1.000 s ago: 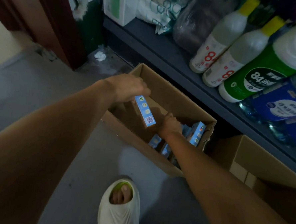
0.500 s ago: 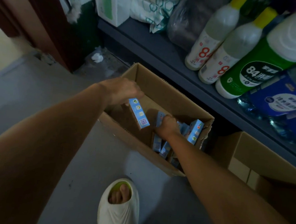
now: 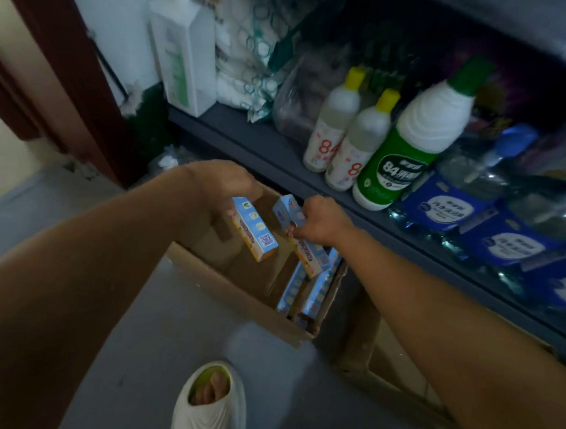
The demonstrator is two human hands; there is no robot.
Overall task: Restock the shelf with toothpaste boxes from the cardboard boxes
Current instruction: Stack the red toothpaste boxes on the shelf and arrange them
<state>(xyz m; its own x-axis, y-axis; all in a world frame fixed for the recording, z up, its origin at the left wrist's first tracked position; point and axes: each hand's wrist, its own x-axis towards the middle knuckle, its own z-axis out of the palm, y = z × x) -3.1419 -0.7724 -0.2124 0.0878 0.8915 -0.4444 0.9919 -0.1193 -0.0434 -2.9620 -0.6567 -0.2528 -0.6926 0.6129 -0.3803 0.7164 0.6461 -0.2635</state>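
A blue-and-yellow toothpaste box [image 3: 253,229] hangs by its top end from the left hand [image 3: 222,181], whose fingers curl down around it, above the open cardboard box [image 3: 237,294] on the floor [image 3: 153,355]. Just beside it, the right hand [image 3: 321,221] grips a second toothpaste box [image 3: 295,228] around its upper part, tilted, its lower end over the packs still standing [image 3: 307,288] against the carton's right wall. Holding one in each hand looks like a way to save trips to the shelf [image 3: 272,147] directly behind the carton, where bleach bottles [image 3: 343,131] stand near its front edge and blue refill pouches [image 3: 441,207] lie to their right. A second carton [image 3: 395,363] sits by the first one's right corner; a slippered foot [image 3: 212,405] stands in front.
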